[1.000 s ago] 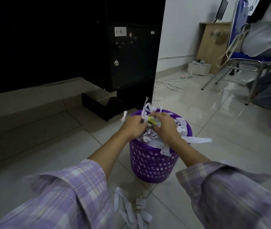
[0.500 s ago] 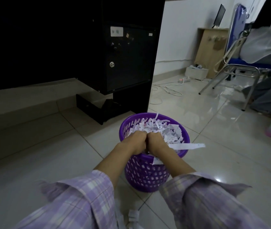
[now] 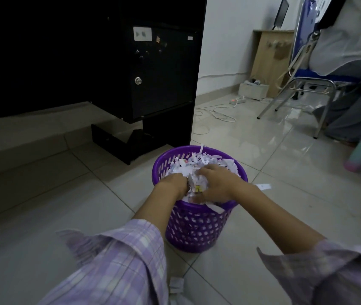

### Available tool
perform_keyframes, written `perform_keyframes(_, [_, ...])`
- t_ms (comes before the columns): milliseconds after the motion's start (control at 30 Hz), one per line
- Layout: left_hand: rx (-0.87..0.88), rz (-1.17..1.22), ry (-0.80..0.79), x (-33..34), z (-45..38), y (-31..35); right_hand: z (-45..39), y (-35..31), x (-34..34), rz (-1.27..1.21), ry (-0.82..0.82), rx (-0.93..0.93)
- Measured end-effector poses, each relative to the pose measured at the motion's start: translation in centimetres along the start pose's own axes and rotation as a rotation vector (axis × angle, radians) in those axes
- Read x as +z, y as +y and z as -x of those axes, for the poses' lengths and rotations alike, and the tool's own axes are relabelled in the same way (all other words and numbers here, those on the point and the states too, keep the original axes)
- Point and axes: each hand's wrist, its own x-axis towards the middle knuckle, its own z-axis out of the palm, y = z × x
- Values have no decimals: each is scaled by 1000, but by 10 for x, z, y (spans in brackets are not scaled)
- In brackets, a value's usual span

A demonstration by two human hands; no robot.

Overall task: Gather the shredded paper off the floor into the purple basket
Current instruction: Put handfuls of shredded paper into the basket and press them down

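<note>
Half a second back the two fists met at the near rim; now both hands have spread apart and sunk onto the shredded paper (image 3: 199, 167) heaped in the purple basket (image 3: 193, 227). The left hand (image 3: 174, 184) curls its fingers down into the heap at the near left, gripping strips. The right hand (image 3: 215, 183) lies flatter across the top, fingers spread and pressing the pile down, thumb toward the near rim.

The basket stands upright on the floor tiles (image 3: 274, 183), mouth up, filled to about the rim. What is left of the job lies behind the hands: a loose clump of strips (image 3: 176, 285) on the floor between the sleeves, at the frame's bottom edge, lying roughly toward the person. It looks nearer the left hand. One more strip (image 3: 263, 186) lies just right of the basket, running left to right, closer to the right hand.
</note>
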Motion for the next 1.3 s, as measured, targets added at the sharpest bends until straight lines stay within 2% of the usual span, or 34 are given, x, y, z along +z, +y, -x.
perform_keyframes(167, [16,-53,5,0,2,-1,6,15,6,-14,-111,150])
perform_keyframes(400, [56,-99,39,2,7,0,-17,9,18,68,-276,78])
perform_keyframes(600, [13,-101,-93,-1,2,3,-30,4,19,138,-418,77])
perform_keyframes(767, [-8,-99,-215,-7,0,6,-43,-1,30,213,-446,147])
perform_keyframes(867, [-4,-169,-210,-8,-3,8,-53,0,37,230,-476,175])
perform_keyframes(1033, [-26,-263,-321,-7,-9,10,-59,-4,50,216,-464,211])
perform_keyframes(1300, [5,-196,-256,-10,-4,12,-57,3,46,168,-463,153])
